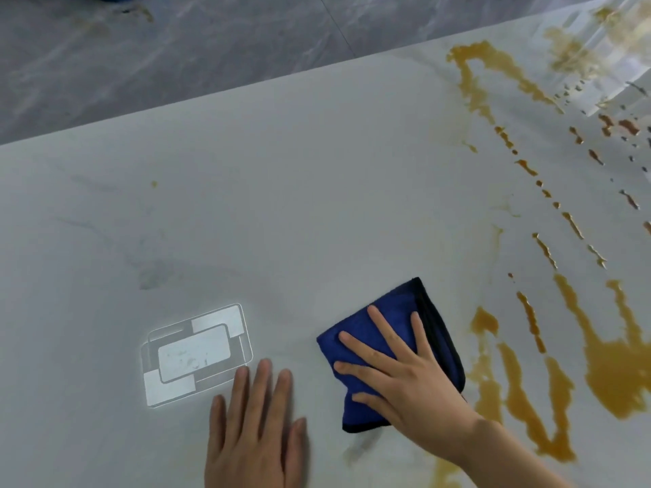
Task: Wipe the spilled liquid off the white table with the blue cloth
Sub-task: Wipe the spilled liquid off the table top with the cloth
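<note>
The right hand (398,368) presses flat, fingers spread, on the folded blue cloth (384,329) just left of the amber spill (613,368); the left hand (253,427) lies open and empty on the white table (281,206). One small cloth may smear rather than soak so much liquid, perhaps pushing it over the far edge.

I see the wide white table top (299,206) bare to the left and ahead of the folded blue cloth with black edging (384,332), so a sweep there meets nothing raised. My flat left hand (255,427) lies just beside the cloth, blocking that near-left path. To the right, the amber-brown spilled liquid (613,371) streaks the surface, flat and passable.
</note>
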Demonstrator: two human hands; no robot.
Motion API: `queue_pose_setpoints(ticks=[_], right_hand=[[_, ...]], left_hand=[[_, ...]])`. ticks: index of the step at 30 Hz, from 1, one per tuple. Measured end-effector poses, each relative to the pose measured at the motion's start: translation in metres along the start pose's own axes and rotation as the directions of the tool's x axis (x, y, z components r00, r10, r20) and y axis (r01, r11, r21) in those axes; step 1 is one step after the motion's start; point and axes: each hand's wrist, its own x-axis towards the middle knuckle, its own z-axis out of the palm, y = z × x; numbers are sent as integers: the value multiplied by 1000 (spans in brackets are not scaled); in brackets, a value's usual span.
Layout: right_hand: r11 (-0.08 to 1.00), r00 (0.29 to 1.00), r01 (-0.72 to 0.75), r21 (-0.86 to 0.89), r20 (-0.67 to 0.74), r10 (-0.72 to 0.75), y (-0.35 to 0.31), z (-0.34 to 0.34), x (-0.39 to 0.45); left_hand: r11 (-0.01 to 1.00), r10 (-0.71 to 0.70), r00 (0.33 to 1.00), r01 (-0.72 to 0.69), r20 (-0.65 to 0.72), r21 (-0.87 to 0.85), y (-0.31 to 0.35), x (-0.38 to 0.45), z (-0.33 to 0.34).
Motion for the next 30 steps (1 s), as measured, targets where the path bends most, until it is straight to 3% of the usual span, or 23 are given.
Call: queue_pose_setpoints(ticks=[4,6,8,14,18,20,23,27,30], right_hand=[[989,989,148,-14,0,-148,-12,7,-34],[964,967,248,-93,78,-242,-24,18,-49],[955,959,265,-136,142,-246,-34,23,-50],[995,996,-50,81,76,43,-31,14,11],[943,951,-308,127,62,302,32,11,35],[934,937,-349,75,65,344,55,17,10],[951,952,-295,95,116,284,38,22,-45],[995,990,-40,90,136,28,1,31,-61],[989,996,-72,133,59,64,20,24,-25]], left_hand=[[999,-9,1000,9,-14,40,-1,-1,3],[999,7,1000,-6,-22,54,-1,-2,4],[997,18,999,-15,-38,71,-2,-2,5],[996,-9,995,18,-95,88,-1,-3,11],[996,-10,992,21,-123,85,4,-3,11],[997,-22,992,32,-127,77,6,-3,9],[996,-51,993,58,-109,62,9,-4,8],[997,-58,995,63,-84,54,11,-2,6],[995,-69,994,74,-84,66,13,-3,6]])
